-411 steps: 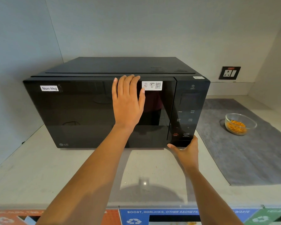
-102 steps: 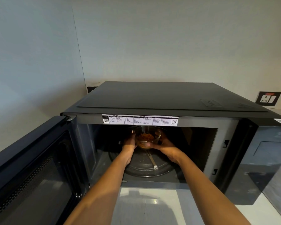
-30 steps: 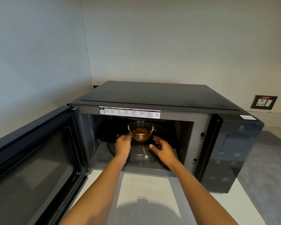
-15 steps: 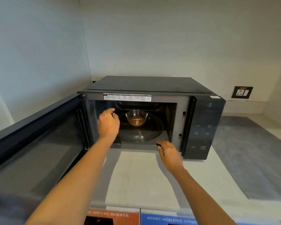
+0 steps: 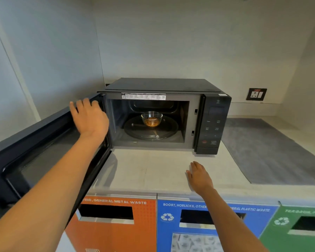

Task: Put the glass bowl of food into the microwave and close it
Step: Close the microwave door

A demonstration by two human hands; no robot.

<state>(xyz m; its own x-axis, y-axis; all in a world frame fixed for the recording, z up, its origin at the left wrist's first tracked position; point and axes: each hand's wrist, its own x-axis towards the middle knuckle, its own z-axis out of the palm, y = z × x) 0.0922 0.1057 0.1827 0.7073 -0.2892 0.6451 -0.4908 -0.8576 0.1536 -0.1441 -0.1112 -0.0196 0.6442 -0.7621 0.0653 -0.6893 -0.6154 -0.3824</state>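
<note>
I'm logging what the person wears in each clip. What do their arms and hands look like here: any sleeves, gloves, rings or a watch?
Both forearms are bare as far as the frame shows, with no sleeve in view. The left hand and the right hand are ungloved. No ring, watch or bracelet shows on the visible sides of the fingers and wrists, and no marking either.

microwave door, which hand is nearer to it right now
Left. The left hand is at the top edge of the open microwave door, fingers spread; contact can't be confirmed. The right hand hovers low over the counter, in front of the microwave, away from the door.
</note>
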